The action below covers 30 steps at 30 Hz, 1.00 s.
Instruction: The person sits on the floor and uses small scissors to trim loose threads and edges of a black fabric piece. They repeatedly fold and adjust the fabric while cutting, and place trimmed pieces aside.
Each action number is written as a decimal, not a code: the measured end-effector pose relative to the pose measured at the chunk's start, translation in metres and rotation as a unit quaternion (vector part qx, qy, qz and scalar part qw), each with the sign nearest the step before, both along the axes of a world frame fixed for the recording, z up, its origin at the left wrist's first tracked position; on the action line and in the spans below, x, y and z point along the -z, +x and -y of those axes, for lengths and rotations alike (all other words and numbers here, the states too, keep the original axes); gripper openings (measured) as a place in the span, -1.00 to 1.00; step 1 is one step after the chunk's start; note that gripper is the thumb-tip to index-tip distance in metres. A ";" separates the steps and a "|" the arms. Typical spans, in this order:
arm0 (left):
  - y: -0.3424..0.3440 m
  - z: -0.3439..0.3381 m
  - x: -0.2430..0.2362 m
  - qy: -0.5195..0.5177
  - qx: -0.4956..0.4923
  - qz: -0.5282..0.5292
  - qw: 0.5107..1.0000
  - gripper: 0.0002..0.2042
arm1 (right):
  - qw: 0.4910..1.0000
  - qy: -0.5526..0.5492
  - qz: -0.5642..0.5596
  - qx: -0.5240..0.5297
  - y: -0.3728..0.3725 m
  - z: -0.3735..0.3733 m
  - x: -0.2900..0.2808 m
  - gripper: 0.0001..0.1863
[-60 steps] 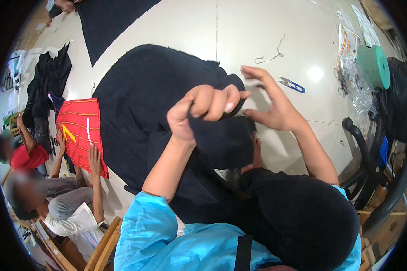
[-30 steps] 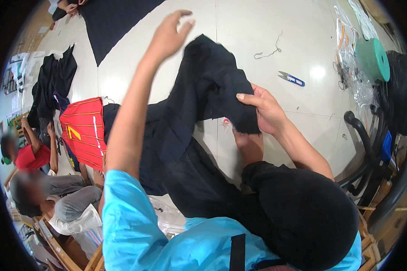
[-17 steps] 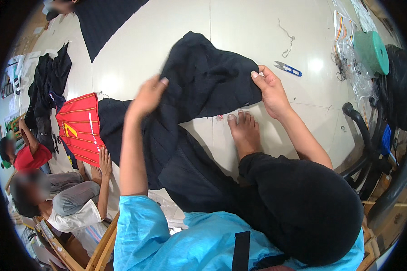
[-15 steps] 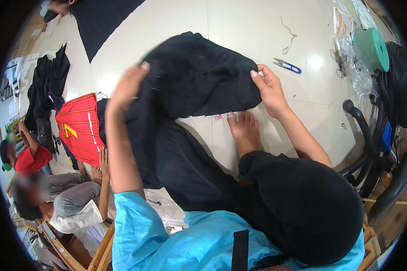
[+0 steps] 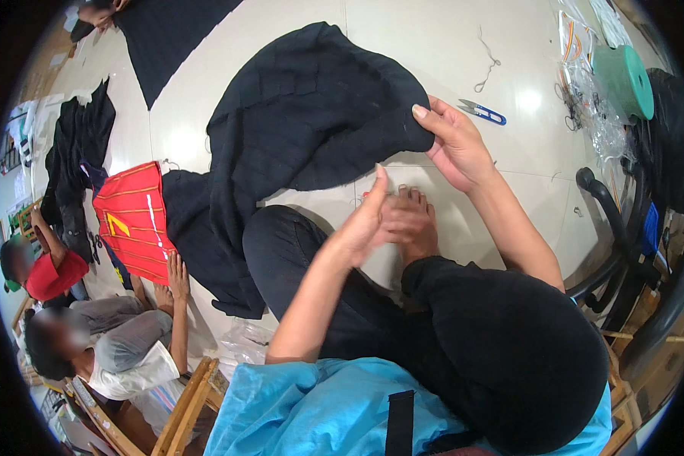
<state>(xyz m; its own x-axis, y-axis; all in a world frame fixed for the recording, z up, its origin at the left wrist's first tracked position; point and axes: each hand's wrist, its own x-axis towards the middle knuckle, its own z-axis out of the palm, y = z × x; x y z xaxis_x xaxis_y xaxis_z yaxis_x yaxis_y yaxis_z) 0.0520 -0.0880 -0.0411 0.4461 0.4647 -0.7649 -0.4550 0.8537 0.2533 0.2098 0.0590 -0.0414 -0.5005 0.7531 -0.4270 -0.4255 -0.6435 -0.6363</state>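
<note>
right hand (image 5: 457, 144) at upper centre right of the frame, fingers closed over the near edge of the black garment (image 5: 311, 114), thumb pressed on top of the cloth, pinning that edge to the pale tiled floor (image 5: 403, 30). left hand (image 5: 365, 224) at mid frame, open, fingers straight and together, thumb up, holding nothing, hovering just above a bare foot (image 5: 410, 224) and close to the garment's lower edge without touching it. black garment spread from the right hand up and leftward across the upper middle of the frame, then trailing down the left centre in a dark fold beside a bent knee in black trousers (image 5: 281, 243).

just right of the right hand, small blue-handled thread snips (image 5: 482, 112) flat on the floor, near but not touching the fingers. above them, a loose thread (image 5: 488, 59) curled on the tiles. far upper right, a green spool (image 5: 623, 80) among clear plastic bags (image 5: 585, 99). right edge, black chair frame (image 5: 615, 228).

left centre, red cloth with pale stripes and a yellow mark (image 5: 133, 220), touching the garment's trailing fold. further left, more dark clothing (image 5: 76, 152) piled on the floor. upper left, another black sheet of fabric (image 5: 171, 34). lower left, two other people seated, one in a red top (image 5: 49, 273), one in grey (image 5: 129, 342) with a hand (image 5: 176, 277) on the floor beside the red cloth. bottom of the frame, light blue sleeve (image 5: 296, 410).
</note>
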 end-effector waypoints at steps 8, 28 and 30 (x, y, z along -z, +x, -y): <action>0.015 -0.070 0.010 0.117 -0.458 0.134 0.871 -0.51 | 0.996 0.011 0.075 -0.048 0.010 0.013 -0.021 -0.68; 0.031 -0.060 0.027 0.099 -0.338 -0.171 0.920 -0.82 | 0.960 0.078 0.251 -0.099 0.036 0.008 -0.008 -0.78; 0.017 -0.057 0.035 0.116 -0.332 -0.245 0.903 -0.78 | 0.971 0.033 0.222 -0.087 0.054 -0.009 -0.011 -0.79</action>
<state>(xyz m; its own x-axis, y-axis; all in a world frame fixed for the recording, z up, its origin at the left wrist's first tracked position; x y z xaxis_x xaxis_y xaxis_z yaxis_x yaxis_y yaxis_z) 0.0695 -0.0309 -0.0765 -0.3561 0.6787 -0.6423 -0.6321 0.3313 0.7005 0.2633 0.0683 -0.0302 -0.4007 0.7064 -0.5835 0.0111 -0.6331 -0.7740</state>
